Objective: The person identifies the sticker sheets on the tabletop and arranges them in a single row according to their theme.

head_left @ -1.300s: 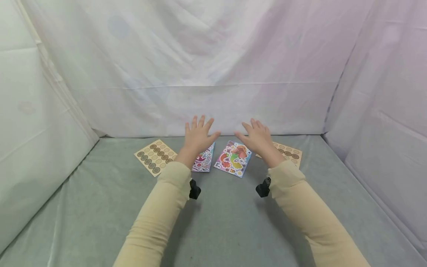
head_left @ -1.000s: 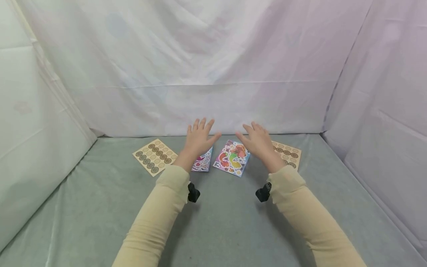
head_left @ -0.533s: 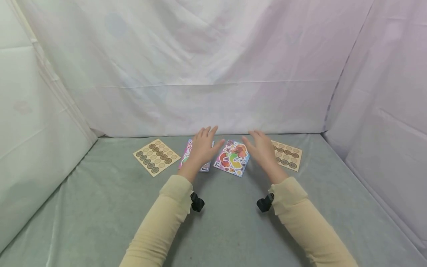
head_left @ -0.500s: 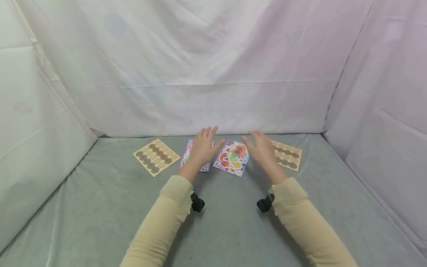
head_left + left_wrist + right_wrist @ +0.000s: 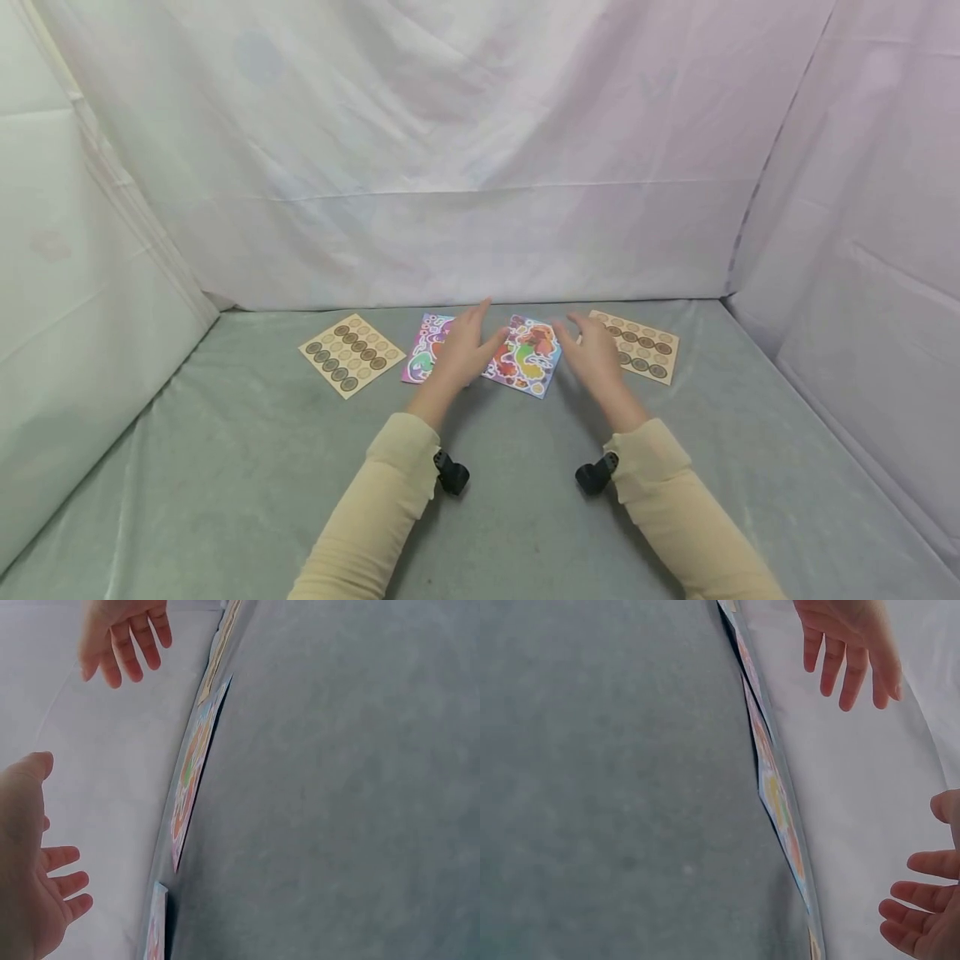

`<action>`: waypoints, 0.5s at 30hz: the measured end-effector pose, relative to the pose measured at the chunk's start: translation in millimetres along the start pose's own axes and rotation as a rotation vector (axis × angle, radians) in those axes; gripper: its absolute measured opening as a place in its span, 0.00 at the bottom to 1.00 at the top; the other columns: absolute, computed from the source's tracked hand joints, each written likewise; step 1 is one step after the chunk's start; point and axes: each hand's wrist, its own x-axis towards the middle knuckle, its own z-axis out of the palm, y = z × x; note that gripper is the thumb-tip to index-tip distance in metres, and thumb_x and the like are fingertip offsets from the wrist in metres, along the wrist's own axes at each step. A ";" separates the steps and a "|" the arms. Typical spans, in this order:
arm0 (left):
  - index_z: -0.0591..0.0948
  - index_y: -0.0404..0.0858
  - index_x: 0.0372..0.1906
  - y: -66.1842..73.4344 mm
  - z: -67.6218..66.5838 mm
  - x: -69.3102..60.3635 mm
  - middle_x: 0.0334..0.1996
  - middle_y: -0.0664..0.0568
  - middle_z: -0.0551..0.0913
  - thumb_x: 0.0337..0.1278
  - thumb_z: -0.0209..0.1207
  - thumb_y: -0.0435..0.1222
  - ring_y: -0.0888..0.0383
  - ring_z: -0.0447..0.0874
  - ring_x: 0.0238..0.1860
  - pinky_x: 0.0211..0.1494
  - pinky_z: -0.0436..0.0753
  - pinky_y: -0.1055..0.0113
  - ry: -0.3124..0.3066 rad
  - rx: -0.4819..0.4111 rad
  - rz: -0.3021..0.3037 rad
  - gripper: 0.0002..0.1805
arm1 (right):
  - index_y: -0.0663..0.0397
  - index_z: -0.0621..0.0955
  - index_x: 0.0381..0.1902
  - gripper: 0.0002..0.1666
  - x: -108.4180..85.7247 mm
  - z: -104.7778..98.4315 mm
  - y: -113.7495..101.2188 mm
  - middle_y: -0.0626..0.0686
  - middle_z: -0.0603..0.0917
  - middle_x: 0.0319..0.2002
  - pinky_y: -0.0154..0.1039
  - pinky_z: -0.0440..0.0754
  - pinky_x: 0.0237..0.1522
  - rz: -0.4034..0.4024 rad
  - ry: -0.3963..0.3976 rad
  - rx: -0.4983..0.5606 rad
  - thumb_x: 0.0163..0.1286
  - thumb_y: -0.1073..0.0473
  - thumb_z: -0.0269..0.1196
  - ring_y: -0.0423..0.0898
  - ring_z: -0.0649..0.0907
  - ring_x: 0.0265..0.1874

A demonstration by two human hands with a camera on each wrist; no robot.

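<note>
Two colourful sticker sheets lie side by side at the back of the table. In the head view my left hand (image 5: 462,348) hovers over the purple sticker sheet (image 5: 424,350), hiding its right part. The pink-and-blue sticker sheet (image 5: 534,360) lies between my hands. My right hand (image 5: 596,357) is raised just right of it, partly in front of a tan sheet with rows of round brown marks (image 5: 643,348). Both wrist views show the hands above the table, apart from each other and from the sheets. Fingers are spread and loosely bent, holding nothing.
A second tan sheet with round marks (image 5: 352,355) lies at the left. Grey cloth (image 5: 517,533) covers the table. White curtains (image 5: 480,150) close off the back and both sides. A small black camera (image 5: 452,473) sits at each wrist.
Both hands have come lower and back toward the person, the left one also shifting right. The purple sheet's left part is now uncovered. The sheets have not moved.
</note>
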 end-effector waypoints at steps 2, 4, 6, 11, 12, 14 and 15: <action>0.56 0.42 0.75 -0.6 2.6 -1.0 0.71 0.41 0.59 0.68 0.51 0.51 0.45 0.53 0.71 0.71 0.55 0.50 0.002 -0.013 -0.017 0.36 | 0.63 0.71 0.64 0.32 -1.6 1.4 2.5 0.66 0.72 0.60 0.57 0.68 0.60 0.011 -0.004 0.011 0.73 0.45 0.52 0.62 0.71 0.59; 0.56 0.42 0.75 -0.9 4.6 -1.7 0.71 0.40 0.60 0.68 0.51 0.51 0.45 0.54 0.71 0.70 0.56 0.50 0.001 -0.028 -0.028 0.36 | 0.64 0.72 0.64 0.31 -2.9 2.7 5.3 0.66 0.73 0.58 0.56 0.72 0.56 0.012 -0.007 0.025 0.73 0.47 0.53 0.62 0.74 0.55; 0.57 0.41 0.74 -1.3 6.6 -2.1 0.70 0.40 0.60 0.68 0.51 0.52 0.44 0.55 0.71 0.70 0.56 0.50 -0.003 -0.035 -0.036 0.37 | 0.64 0.72 0.63 0.30 -4.2 3.7 7.6 0.66 0.74 0.57 0.55 0.74 0.54 0.015 -0.004 0.052 0.72 0.48 0.55 0.61 0.75 0.54; 0.59 0.39 0.73 -1.5 11.5 -2.0 0.70 0.41 0.62 0.67 0.52 0.50 0.44 0.56 0.70 0.70 0.56 0.51 -0.015 -0.044 -0.050 0.36 | 0.64 0.72 0.63 0.30 -6.2 5.6 11.1 0.66 0.75 0.56 0.53 0.77 0.50 0.037 -0.007 0.086 0.72 0.49 0.55 0.60 0.77 0.52; 0.59 0.39 0.73 -1.3 12.6 -1.8 0.70 0.41 0.62 0.67 0.52 0.50 0.45 0.56 0.70 0.70 0.56 0.51 -0.019 -0.047 -0.053 0.36 | 0.64 0.72 0.63 0.30 -6.2 6.1 11.8 0.66 0.76 0.56 0.52 0.77 0.50 0.048 -0.011 0.088 0.72 0.48 0.55 0.60 0.77 0.51; 0.60 0.39 0.73 -0.3 14.7 -1.0 0.69 0.41 0.62 0.67 0.53 0.49 0.45 0.57 0.70 0.70 0.57 0.51 -0.025 -0.058 -0.057 0.35 | 0.64 0.72 0.63 0.31 -6.2 7.0 13.1 0.66 0.76 0.56 0.52 0.78 0.50 0.072 -0.019 0.093 0.72 0.48 0.55 0.60 0.78 0.51; 0.60 0.38 0.73 0.4 15.8 -0.6 0.69 0.41 0.63 0.67 0.53 0.48 0.45 0.57 0.70 0.70 0.58 0.51 -0.027 -0.059 -0.058 0.35 | 0.64 0.72 0.63 0.31 -6.2 7.6 13.8 0.66 0.76 0.56 0.52 0.78 0.50 0.083 -0.024 0.093 0.72 0.47 0.55 0.60 0.78 0.52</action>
